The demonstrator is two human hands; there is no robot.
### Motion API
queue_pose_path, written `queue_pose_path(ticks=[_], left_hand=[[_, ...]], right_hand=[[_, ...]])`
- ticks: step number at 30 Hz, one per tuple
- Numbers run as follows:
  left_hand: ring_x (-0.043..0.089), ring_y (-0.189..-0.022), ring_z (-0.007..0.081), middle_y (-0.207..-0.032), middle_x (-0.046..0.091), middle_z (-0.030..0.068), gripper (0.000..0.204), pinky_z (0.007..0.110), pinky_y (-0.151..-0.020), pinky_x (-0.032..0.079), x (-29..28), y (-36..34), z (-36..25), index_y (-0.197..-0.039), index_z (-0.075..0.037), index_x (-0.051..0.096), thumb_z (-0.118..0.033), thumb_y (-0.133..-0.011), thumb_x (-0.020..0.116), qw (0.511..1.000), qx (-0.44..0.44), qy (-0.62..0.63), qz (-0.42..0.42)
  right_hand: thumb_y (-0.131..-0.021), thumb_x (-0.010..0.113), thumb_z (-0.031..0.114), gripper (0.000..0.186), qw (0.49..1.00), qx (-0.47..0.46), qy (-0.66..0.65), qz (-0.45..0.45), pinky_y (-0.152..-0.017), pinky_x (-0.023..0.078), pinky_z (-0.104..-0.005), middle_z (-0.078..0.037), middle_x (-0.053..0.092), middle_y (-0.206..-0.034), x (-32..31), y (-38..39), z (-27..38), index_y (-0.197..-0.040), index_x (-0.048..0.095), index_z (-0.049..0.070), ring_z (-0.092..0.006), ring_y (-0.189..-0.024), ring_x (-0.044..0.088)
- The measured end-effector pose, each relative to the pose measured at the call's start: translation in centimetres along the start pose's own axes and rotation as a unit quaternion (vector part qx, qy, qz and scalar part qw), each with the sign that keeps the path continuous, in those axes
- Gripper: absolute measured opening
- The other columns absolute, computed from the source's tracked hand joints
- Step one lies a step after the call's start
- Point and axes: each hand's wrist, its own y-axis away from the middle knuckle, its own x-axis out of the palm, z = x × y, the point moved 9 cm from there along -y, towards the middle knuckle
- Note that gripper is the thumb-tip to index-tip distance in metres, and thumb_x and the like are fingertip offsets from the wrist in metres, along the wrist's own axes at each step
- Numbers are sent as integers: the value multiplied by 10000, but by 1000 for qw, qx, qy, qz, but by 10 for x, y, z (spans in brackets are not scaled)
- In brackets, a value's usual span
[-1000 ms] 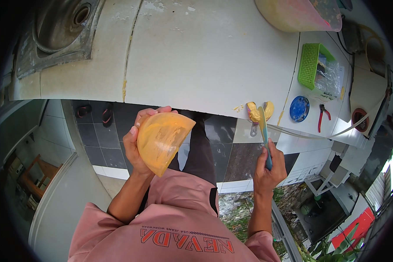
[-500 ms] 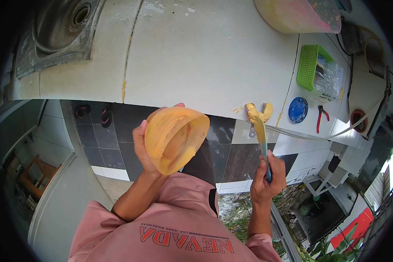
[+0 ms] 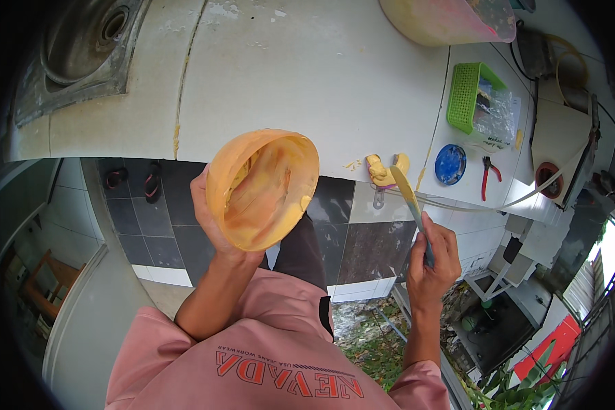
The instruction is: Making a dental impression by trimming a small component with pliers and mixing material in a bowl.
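My left hand (image 3: 210,215) grips a flexible orange bowl (image 3: 263,191) from behind and below, its opening tilted up toward me, with yellow paste smeared inside and on the rim. My right hand (image 3: 430,263) is closed on the handle of a pale teal spatula (image 3: 413,200), whose yellow-coated blade points up toward the counter's front edge. By that tip lies a small tool (image 3: 378,197) loaded with lumps of yellow paste (image 3: 377,167); whether the blade touches them I cannot tell.
On the white tiled counter (image 3: 301,89) stand a steel sink (image 3: 116,75), a large translucent bowl (image 3: 424,24), a green basket (image 3: 461,102), a blue lid (image 3: 449,164) and red pliers (image 3: 486,178). A pale hose (image 3: 518,203) runs along the right. Sandals (image 3: 153,181) lie on the floor tiles.
The orange bowl has turned from side-on to show its inside and risen toward the counter. My right hand has shifted right, the spatula now angled further leftward. The view has shifted slightly.
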Motion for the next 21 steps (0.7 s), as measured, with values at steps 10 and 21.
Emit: queue_pose_path(ticks=[10, 21], left_hand=[[542, -1204, 330, -1315, 536, 247, 452, 455, -1040, 464, 19, 11, -2, -1218, 71, 556, -269, -991, 363, 986, -9, 48, 159], [562, -1175, 331, -1299, 551, 244, 453, 464, -1024, 478, 20, 12, -4, -1205, 80, 563, -265, -988, 364, 986, -14, 55, 157]], right_hand=[[-775, 615, -111, 416, 999, -26, 15, 24, -514, 459, -252, -94, 625, -858, 9, 8, -1, -1151, 696, 46, -124, -593, 569], [-761, 612, -110, 410, 999, -28, 19, 18, -510, 461, -258, -96, 626, -850, 8, 14, -1, -1134, 699, 36, -133, -591, 572]])
